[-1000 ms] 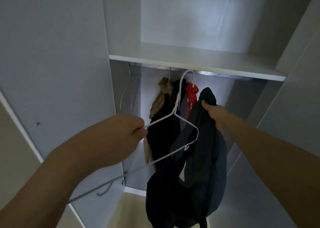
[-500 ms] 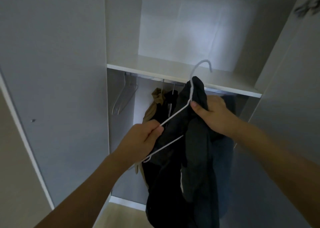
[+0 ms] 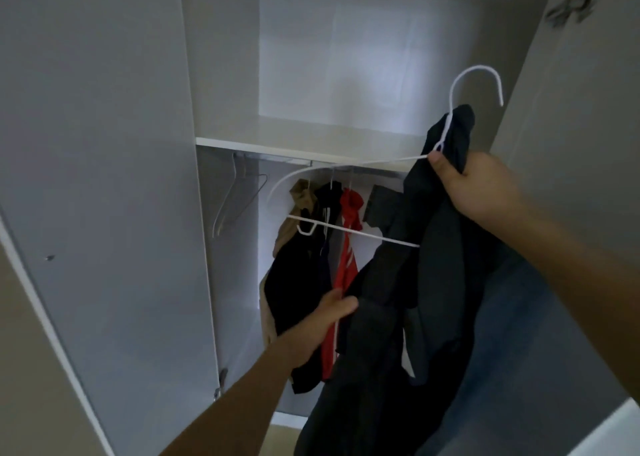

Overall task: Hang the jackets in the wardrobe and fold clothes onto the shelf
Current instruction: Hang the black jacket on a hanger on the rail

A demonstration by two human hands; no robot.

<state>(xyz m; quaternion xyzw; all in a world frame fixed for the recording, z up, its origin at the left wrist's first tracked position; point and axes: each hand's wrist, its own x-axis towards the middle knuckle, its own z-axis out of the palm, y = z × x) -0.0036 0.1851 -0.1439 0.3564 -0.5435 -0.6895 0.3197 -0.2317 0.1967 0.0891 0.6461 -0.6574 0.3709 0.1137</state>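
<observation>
White wire hanger (image 3: 349, 232) and dark jacket (image 3: 433, 282) sit right of centre, pinched together by the right hand (image 3: 481, 185); the left hand (image 3: 322, 320) grips the fabric lower down. Several garments (image 3: 325, 247) already hang; this jacket isn't yet on the rail.

Hung clothes (image 3: 311, 265) hang under the shelf (image 3: 277, 142), hangers (image 3: 239, 199) left.

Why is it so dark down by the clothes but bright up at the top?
In the head view, light falls on the back wall above the shelf, making a pale patch; below the shelf the hanging clothes sit in its shadow, so the dark jacket shows almost no detail. The wide lens bends the wardrobe door edges, and the top corners look smeared.
</observation>
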